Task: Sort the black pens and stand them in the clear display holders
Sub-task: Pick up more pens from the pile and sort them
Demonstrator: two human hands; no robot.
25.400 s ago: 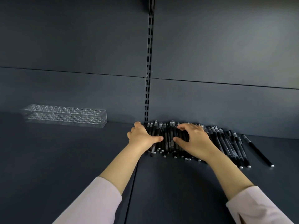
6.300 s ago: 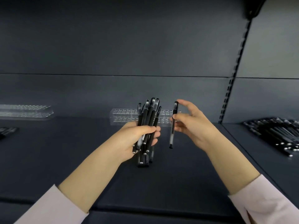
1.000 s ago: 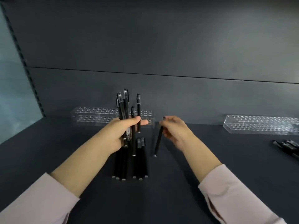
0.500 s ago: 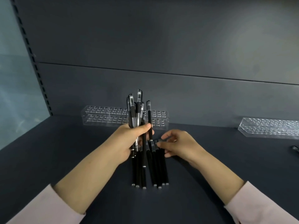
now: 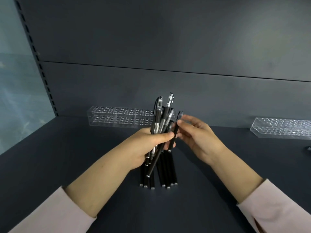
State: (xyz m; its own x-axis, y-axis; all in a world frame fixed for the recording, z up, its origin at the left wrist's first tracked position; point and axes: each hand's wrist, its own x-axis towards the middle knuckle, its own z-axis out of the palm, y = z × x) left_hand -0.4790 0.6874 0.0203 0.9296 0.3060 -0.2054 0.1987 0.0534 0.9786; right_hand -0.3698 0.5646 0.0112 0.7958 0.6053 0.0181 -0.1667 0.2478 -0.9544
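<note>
Hands at work over a dark shelf [image 5: 67,165]: the left hand [image 5: 144,148] is closed round a bundle of black pens [image 5: 159,120], thumb across the front and fingers wrapped behind. It holds them roughly upright above the middle of the shelf, caps up and barrels fanning out below the fist. The right hand [image 5: 200,140] pinches a single pen [image 5: 175,133] just under its cap between thumb and forefinger, with the other fingers loosely spread. This pen stands nearly upright at the right side of the bundle, touching or almost touching the left fingertips; which cannot be told.

Beneath both hands, more pens [image 5: 166,172] lie flat on the shelf in two close groups, side by side, their ends toward the front edge and their far ends hidden under the left hand. A clear holder [image 5: 117,118] with rows of round holes sits along the back edge against the grey back panel [image 5: 168,47], directly behind the bundle, and no pen can be seen standing in it. A second clear holder [image 5: 282,130] rests near the back edge toward the right. Pale sleeves [image 5: 50,214] cover both forearms near the bottom corners of the view.
</note>
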